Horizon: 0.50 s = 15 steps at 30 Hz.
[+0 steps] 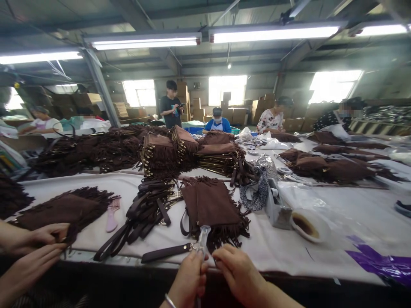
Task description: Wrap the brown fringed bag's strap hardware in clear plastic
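Observation:
My left hand [189,276] is closed around pliers [203,238] whose pale, shiny jaws point up and away from me. The jaws are beside the metal fitting at the end of a dark brown wrist strap [167,253], which lies at the table's front edge. Close to the right, my right hand [236,267] is closed, thumb and fingers pinched together near the fringe; what they hold is hidden. Just beyond both hands, a brown fringed bag [210,201] lies flat with a thin seam or zip line down its front. Whether the pliers touch the bag, I cannot tell.
Left of the bag lie a bundle of dark straps [141,214] and a pink comb [112,216]. Behind are stacked fringed bags [218,149]. A grey box [278,207], tape roll [308,226] and purple plastic [382,263] lie right. A co-worker's hands [45,239] work at far left.

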Tool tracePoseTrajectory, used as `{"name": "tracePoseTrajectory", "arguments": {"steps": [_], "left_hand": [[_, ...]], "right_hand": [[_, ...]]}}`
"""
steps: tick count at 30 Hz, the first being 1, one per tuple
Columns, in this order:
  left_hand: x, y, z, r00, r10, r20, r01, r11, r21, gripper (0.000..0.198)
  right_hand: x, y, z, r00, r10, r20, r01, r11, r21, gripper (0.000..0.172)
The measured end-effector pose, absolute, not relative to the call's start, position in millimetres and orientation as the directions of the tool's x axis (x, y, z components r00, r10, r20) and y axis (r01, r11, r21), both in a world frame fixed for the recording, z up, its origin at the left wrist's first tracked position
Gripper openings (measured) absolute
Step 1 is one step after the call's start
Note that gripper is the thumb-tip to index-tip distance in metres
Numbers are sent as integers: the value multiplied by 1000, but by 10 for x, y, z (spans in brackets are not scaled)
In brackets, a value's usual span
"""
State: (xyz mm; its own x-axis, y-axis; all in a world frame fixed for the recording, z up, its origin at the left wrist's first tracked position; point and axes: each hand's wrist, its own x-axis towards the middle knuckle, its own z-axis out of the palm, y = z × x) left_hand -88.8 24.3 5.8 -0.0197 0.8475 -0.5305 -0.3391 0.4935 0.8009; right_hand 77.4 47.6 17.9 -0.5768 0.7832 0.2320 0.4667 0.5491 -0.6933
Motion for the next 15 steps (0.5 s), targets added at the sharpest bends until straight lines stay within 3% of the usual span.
{"name": "tracePoseTrajectory", "arguments": {"steps": [3, 7, 10, 15], "left_hand": [[-838, 176, 121, -34, 868, -495, -272, 469, 841, 39], [-830, 100, 182, -47, 858, -512, -234, 489, 840, 39], [-869, 83, 179, -91, 860, -503, -167, 484, 859, 26], [-908, 103, 93, -131, 880, -456, -182, 431, 884, 16]], "right_hand": [[649, 764, 299, -689, 637, 347, 462, 754, -467, 24], [497, 986, 287, -825, 450, 341, 377, 889, -259, 13], [453, 1047, 342, -901, 349, 256, 300, 930, -214, 10], [391, 1086, 471, -936, 295, 191, 241, 935, -262, 15]]}}
